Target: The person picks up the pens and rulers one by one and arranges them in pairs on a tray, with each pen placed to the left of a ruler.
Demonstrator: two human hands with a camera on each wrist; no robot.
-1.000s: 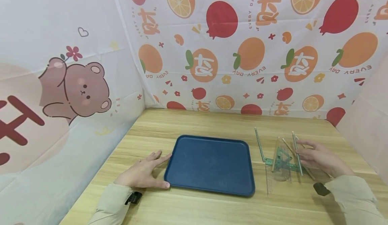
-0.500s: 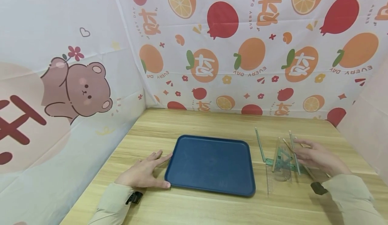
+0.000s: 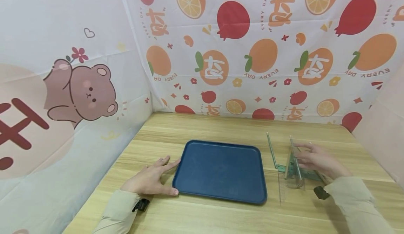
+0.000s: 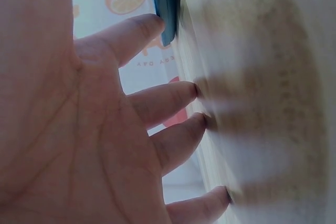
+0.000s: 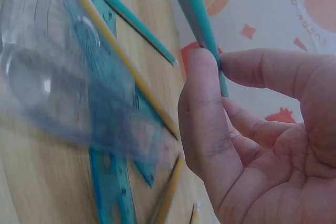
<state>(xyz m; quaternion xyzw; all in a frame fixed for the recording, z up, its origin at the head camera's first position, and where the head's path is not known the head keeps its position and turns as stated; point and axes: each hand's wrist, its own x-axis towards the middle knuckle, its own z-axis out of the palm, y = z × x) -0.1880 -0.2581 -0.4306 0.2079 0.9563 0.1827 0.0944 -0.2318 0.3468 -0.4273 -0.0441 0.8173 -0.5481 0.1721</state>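
In the head view, a green pencil (image 5: 193,3) is pinched between the thumb and fingers of my right hand (image 3: 318,161), raised over a cluster of drawing tools. Under it lie a clear protractor (image 5: 31,51), a green ruler (image 5: 113,192) and a yellow pencil (image 5: 123,59). Another green pencil (image 3: 271,150) lies just left of the cluster. My left hand (image 3: 149,181) is spread beside a blue tray (image 3: 221,172), its thumb and index finger touching the tray's left edge. In the left wrist view, the other fingertips (image 4: 190,88) rest on the table.
A clear ruler (image 3: 282,192) reaches toward the front of the table (image 3: 217,216). More yellow pencils (image 5: 170,187) lie below the right hand. Printed cloth (image 3: 233,59) hangs along the back and the sides.
My right hand has moved left with the green pencil, now over the protractor. My left hand and the tray have stayed in place.
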